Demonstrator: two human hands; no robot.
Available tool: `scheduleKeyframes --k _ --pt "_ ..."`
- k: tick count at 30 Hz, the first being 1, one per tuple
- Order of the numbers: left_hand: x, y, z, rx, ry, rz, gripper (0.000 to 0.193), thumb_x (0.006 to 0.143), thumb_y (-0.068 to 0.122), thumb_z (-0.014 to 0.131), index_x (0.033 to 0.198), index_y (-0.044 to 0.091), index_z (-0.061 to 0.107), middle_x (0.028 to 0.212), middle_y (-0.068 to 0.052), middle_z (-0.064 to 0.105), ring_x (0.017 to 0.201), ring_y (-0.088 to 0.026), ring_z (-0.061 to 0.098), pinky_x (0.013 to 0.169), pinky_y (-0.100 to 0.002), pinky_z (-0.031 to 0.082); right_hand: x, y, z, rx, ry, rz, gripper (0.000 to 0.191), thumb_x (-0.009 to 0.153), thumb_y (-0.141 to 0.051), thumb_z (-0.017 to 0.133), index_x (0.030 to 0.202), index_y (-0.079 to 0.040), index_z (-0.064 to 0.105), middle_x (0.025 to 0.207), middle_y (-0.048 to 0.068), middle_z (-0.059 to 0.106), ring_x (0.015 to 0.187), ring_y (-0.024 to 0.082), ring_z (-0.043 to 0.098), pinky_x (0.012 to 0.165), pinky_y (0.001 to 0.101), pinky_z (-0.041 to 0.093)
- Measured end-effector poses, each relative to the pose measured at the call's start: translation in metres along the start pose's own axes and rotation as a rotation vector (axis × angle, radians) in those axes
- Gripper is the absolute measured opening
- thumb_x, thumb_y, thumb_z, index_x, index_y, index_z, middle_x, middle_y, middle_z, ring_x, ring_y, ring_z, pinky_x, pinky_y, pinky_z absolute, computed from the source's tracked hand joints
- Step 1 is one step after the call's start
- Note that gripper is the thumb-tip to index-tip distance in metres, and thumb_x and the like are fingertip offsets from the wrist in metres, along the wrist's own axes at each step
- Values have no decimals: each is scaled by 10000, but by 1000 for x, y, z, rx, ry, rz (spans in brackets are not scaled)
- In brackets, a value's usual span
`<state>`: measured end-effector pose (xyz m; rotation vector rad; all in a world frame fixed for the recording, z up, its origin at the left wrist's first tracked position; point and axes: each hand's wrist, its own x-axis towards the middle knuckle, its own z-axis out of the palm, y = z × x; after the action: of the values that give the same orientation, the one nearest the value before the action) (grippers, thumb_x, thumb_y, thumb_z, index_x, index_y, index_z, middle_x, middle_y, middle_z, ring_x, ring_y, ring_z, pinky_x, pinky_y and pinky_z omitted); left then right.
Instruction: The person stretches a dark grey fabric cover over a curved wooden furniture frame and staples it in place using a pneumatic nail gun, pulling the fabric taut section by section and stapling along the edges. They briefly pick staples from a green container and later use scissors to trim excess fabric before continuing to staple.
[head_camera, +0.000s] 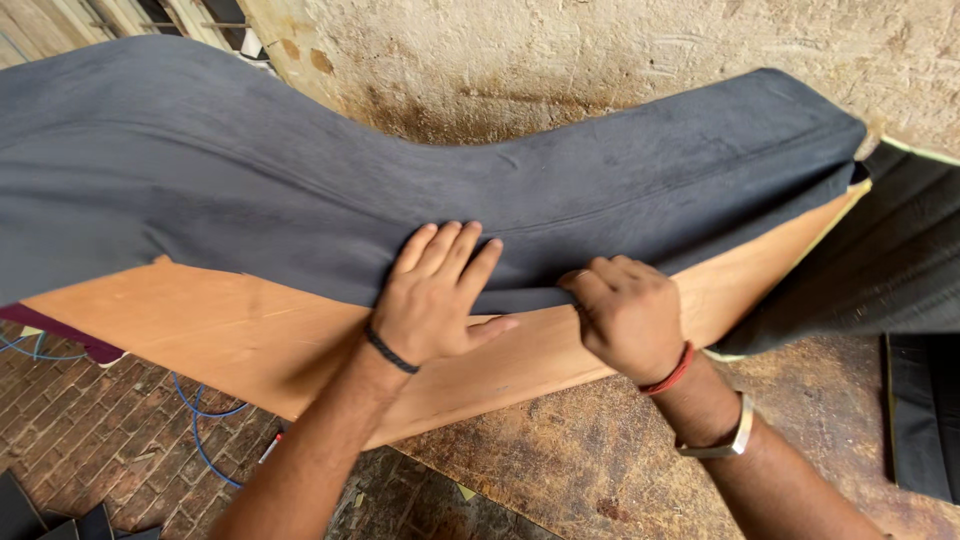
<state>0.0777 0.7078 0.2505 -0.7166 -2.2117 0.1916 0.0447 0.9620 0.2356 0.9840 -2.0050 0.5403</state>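
Observation:
A long curved panel lies across a workbench, its top covered in dark grey fabric and its side a bare plywood board. My left hand lies flat with fingers spread, pressing the fabric's lower edge onto the board. My right hand is closed, pinching the fabric's edge just to the right of it. A black band sits on my left wrist, a red thread and a metal bracelet on my right.
A worn wooden bench top carries the panel. Black ribbed upholstered pieces lie at the right. A brick floor with a blue cable shows at lower left.

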Motion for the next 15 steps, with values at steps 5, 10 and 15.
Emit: scheduleKeyframes --k 5,10,15 --pt "-20 -35 -20 -38 -41 9 769 851 674 618 1308 58 670 1357 -187 635 1282 -342 556 1146 -515 354 15 -20 30 110 -43 -66 169 759 -40 681 913 -98 720 767 36 645 697 249 643 628 375 539" --pt "-20 -25 -10 48 9 -160 395 875 200 650 1258 127 709 1302 -80 699 1251 -266 610 1159 -467 400 30 -18 50 225 -183 130 239 832 -29 651 1040 -111 735 822 47 700 749 243 698 643 369 566" --pt "-1 -29 -5 -90 56 -279 84 946 93 660 1012 124 702 1045 -48 765 1042 -252 718 1042 -425 538 50 -5 40 92 -311 160 621 757 -432 863 1284 -148 701 788 99 715 722 282 710 631 382 570"
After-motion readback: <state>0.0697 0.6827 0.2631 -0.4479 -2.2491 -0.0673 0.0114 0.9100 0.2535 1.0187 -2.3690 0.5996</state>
